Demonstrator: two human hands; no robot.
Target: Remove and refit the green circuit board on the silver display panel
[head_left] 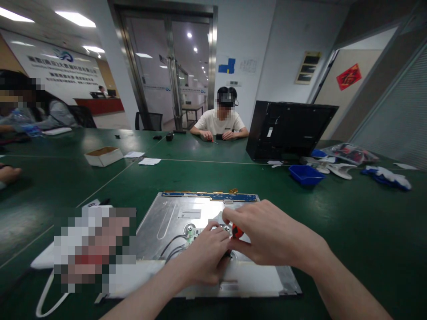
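One green table in a white-walled room, glass doors at eleven o'clock. The panel lies flat beneath my fingers; my right hand pinches a red handle; my left hand has fingers together, grip unclear.

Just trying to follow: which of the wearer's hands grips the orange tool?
The right hand, its fingers around the orange tool; the left hand is over the metal panel.

One panel, one box
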